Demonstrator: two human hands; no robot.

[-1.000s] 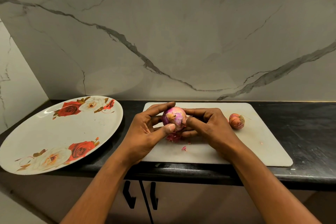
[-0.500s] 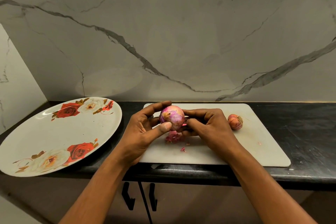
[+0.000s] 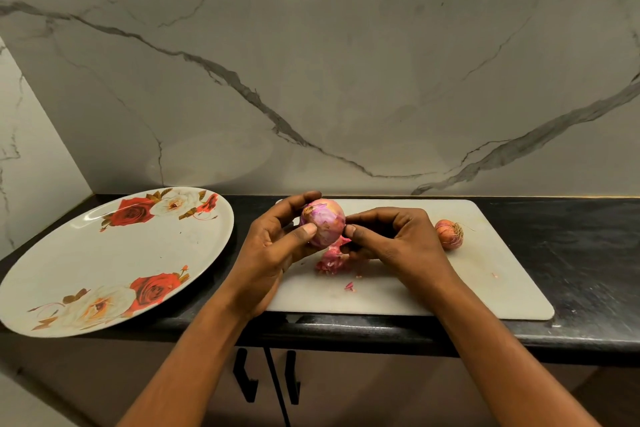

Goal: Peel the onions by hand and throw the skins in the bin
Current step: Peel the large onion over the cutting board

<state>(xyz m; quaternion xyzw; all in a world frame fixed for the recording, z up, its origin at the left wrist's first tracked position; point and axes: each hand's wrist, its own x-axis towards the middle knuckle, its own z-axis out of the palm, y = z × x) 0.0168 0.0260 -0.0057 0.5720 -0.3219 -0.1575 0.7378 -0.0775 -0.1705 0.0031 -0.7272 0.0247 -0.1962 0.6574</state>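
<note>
Onion [image 3: 323, 226] in left hand [image 3: 273, 253]; right hand [image 3: 394, 240] seemingly pinching.

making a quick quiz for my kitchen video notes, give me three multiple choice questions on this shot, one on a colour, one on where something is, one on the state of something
1. The roses on the plate are: A blue; B red and white; C yellow.
2. The small onion lies: A on the plate; B in a bin; C on the cutting board, right of the hands.
3. The held onion is: A whole-skinned and untouched; B cut in halves; C partly peeled, gripped by the left hand and pinched by the right hand.

Answers:
1 B, red and white blooms show near the plate's rim.
2 C, it rests on the white board beyond the right hand.
3 C, purple flesh shows beside a dry patch, and loose skins lie beneath it.
</note>
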